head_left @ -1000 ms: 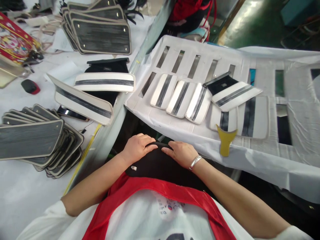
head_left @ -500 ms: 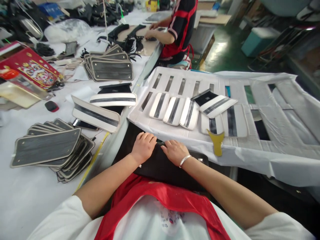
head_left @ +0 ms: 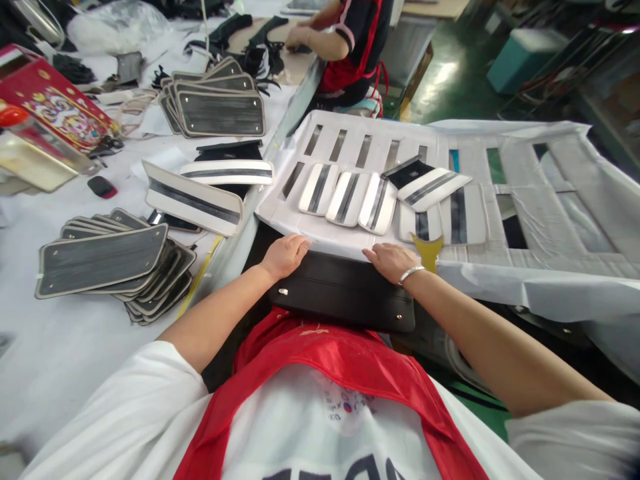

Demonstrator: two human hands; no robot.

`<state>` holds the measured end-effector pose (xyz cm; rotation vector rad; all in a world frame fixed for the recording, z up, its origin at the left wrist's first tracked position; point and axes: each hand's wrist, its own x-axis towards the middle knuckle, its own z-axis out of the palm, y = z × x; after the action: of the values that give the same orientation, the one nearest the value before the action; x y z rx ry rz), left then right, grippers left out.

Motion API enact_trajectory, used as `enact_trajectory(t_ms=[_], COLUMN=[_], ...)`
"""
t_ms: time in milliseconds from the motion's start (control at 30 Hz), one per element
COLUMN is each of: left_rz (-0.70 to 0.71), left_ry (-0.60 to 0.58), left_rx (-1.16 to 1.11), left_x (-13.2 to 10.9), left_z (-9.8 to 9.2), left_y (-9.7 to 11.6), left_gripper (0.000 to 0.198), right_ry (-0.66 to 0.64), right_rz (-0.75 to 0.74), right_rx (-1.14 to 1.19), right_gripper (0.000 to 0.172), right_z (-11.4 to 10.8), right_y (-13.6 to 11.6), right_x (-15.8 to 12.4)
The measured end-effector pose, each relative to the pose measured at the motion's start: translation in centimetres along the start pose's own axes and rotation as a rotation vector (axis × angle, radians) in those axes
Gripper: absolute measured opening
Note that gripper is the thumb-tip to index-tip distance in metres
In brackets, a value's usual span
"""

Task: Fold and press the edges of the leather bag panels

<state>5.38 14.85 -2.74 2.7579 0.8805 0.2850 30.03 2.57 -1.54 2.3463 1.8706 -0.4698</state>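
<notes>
Black panel (head_left: pixel 345 293) lies with its near edge against the red apron (head_left: pixel 300 347). Left hand (head_left: pixel 287 255) and right hand (head_left: pixel 393 262) have just spread along its far edge, each grip closed over it; edge's middle now uncovered, probably steadier control. Yellow piece (head_left: pixel 429 252) just beyond its right end. Bench (head_left: pixel 75 347) with grey panels (head_left: pixel 103 260) left of it. Beyond it, slotted board (head_left: pixel 473 157), drape close, little forward room; striped pieces (head_left: pixel 344 198) on top.

Looks like a workshop, judging by stacked panels (head_left: pixel 107 260) at left, striped pieces (head_left: pixel 344 199) on a slotted rack (head_left: pixel 523 160) at right, and a co-worker (head_left: pixel 363 43) at the far table (head_left: pixel 295 73)
</notes>
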Motion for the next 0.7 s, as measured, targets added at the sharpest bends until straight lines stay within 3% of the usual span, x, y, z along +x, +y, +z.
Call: enact_trajectory(t_ms=[133,267,400,567,700], left_rz=[0.035,0.004,-0.008,-0.042,-0.049], left_ry=[0.11,0.1,0.144,0.107,0.072], left_rx=[-0.115,-0.014,0.151,0.143,0.153], left_x=[-2.3,-2.6,-2.7,-3.5,-3.2], left_z=[0.3,0.4,0.2,1.1,1.9], left_y=[-0.8,-0.8,1.1,4.2,4.4], left_gripper=[0.041,0.045,0.044,0.044,0.045], right_ry=[0.076,0.198,0.338,0.371,0.377], right_rz=[0.046,0.083,0.049,-0.196,-0.188], right_rx=[0.064,0.101,0.069,0.066,0.068], right_gripper=[0.052,0.048,0.044,0.052,0.055], right_z=[1.4,1.9,1.9,4.6,5.7], right_y=[2.0,2.1,-2.0,-9.8,-11.7], right_x=[-2.2,-2.2,-3.4,-5.8,-5.0])
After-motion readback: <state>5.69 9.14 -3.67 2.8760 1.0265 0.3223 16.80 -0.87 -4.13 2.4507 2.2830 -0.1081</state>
